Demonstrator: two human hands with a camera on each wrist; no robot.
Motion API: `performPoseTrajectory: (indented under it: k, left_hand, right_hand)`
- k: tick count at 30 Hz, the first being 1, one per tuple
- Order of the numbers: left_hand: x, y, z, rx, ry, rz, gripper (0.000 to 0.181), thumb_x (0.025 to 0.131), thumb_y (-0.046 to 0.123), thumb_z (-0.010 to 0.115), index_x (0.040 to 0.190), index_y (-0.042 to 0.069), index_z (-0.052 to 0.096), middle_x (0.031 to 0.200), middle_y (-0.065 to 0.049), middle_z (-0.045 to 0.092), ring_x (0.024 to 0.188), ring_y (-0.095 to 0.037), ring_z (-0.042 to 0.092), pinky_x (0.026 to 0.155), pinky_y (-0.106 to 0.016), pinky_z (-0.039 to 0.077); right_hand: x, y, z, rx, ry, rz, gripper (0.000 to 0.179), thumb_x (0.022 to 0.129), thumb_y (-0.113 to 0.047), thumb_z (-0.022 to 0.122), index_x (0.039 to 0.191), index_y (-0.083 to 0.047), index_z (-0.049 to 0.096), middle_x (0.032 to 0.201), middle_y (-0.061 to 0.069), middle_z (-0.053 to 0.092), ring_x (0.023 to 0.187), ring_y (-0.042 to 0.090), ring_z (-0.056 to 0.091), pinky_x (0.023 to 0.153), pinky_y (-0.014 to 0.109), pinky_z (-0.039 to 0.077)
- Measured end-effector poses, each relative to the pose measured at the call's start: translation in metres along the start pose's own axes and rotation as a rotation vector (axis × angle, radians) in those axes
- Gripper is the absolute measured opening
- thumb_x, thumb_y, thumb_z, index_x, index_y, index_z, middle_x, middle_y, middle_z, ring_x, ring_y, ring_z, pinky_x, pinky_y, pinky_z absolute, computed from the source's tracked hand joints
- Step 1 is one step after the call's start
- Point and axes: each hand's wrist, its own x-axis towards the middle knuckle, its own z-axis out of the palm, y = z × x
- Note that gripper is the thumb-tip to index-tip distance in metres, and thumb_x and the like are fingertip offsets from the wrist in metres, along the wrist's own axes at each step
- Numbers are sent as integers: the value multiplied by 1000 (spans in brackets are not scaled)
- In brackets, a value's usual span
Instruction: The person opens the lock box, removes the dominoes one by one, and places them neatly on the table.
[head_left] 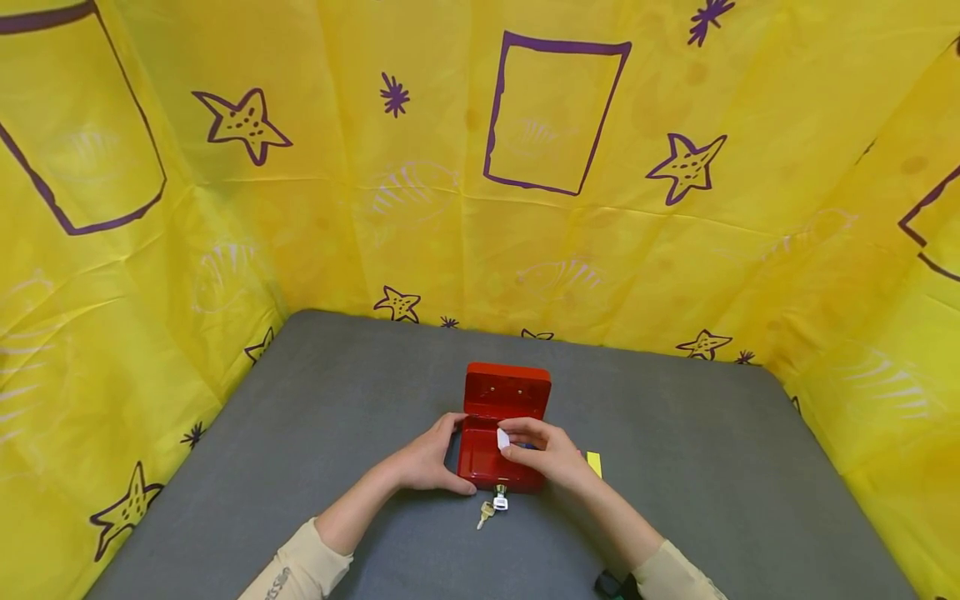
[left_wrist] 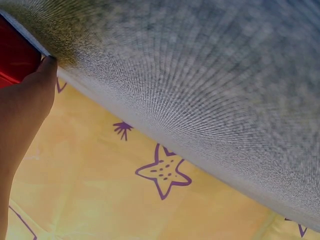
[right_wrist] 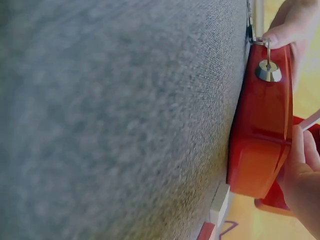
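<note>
A small red metal cash box (head_left: 480, 467) stands on the grey table with its lid (head_left: 507, 393) raised. My left hand (head_left: 426, 458) grips the box's left side, thumb at the front corner and fingers toward the back. Over the box's open inside, my right hand (head_left: 551, 457) pinches a small flat white piece (head_left: 503, 439) between thumb and fingers. Part of the inside is hidden behind that hand. A key sits in the round lock (right_wrist: 268, 72) on the front, and a second key (head_left: 486, 512) hangs from it onto the table.
Right of the box lies a yellow piece (head_left: 595, 463), partly behind the right forearm. A white block (right_wrist: 219, 204) and a red thing (right_wrist: 205, 231) show beside the box in the right wrist view. Yellow patterned cloth (head_left: 450, 208) walls the table. Something dark (head_left: 609, 583) is by the right sleeve.
</note>
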Motion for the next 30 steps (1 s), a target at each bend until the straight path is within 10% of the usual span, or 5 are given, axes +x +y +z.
performPoseTrajectory:
  k: [30]
  left_hand:
    - [1,-1,1,3,5,-1,94,64,38,81,136,14,26,125,-1,40,112,-18,42,90,-40,42]
  right_hand:
    - [-31,-8,-35,108,99,101,36,87,-17,62,120,-3,58,123,16,55,110,27,51,90,35,44]
